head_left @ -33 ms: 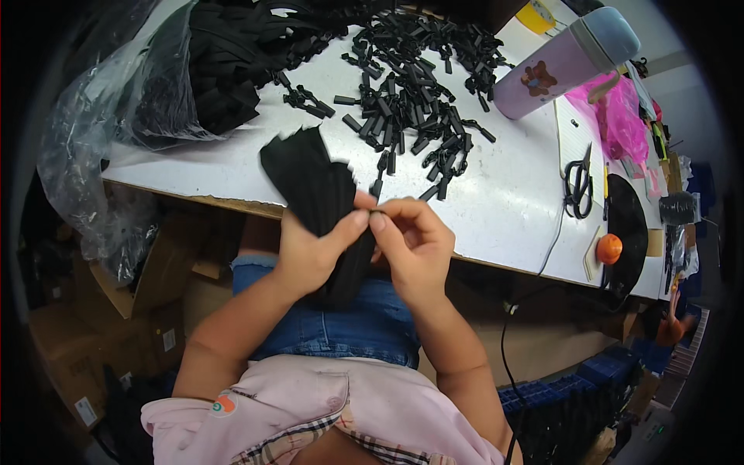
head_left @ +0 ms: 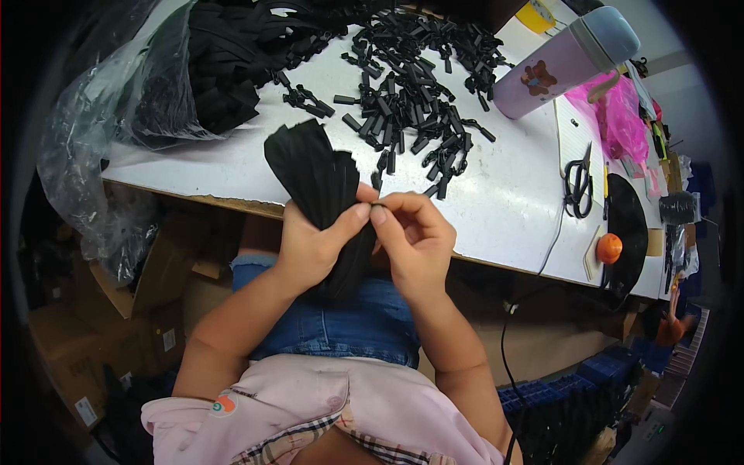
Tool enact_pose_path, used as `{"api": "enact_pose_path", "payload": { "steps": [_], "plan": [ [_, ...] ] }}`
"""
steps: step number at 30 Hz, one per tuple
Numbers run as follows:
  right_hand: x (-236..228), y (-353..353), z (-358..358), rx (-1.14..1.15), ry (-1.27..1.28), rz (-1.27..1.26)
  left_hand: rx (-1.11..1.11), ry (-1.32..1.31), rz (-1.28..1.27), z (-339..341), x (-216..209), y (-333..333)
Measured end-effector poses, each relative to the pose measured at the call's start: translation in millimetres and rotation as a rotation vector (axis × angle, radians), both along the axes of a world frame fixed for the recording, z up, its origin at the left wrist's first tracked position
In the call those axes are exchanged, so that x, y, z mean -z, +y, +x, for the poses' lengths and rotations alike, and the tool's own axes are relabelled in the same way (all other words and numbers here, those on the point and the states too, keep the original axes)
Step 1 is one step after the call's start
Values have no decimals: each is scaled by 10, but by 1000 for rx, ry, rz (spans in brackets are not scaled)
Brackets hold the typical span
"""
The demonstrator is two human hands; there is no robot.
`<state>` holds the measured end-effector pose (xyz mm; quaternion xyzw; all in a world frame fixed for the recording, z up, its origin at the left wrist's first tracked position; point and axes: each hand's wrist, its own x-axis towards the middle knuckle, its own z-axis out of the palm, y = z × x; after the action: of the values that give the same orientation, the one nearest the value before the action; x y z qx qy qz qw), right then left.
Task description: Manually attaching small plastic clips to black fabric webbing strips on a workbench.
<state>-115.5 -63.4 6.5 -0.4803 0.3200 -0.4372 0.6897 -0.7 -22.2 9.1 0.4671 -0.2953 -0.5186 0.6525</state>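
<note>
Open tabletop runs between the black pulls and the scissors — a lilac bottle blocks its far end.

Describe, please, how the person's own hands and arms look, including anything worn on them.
The left hand and right hand are bare, with no gloves, rings or watch showing. No sleeves cover the forearms. The pale pink top has checked trim and a small patch with orange on it.

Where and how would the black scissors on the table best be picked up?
Probably by the looped handles, with the right hand coming from the person's side: the black scissors lie handles toward the table's near edge, blades pointing away.
</note>
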Motion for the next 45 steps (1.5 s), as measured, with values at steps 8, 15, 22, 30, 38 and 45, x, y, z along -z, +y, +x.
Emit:
{"api": "enact_pose_path", "payload": {
  "steps": [8,15,22,30,38,45],
  "plan": [
    [71,-204,-42,123,257,-332,-172,-102,-11,24,49,-125],
    [1,-319,-45,113,499,-572,-154,-62,60,108,65,199],
    [1,-511,369,122,1072,-1097,-149,-184,-9,59,45,219],
    [-36,-553,299,28,1132,-1113,-91,-239,32,70,59,181],
    [-86,-593,101,76,951,-1117,-72,-187,46,50,42,174],
    [-91,-282,-96,-140,226,-356,-22,-224,-15,8,96,120]
  ]
}}
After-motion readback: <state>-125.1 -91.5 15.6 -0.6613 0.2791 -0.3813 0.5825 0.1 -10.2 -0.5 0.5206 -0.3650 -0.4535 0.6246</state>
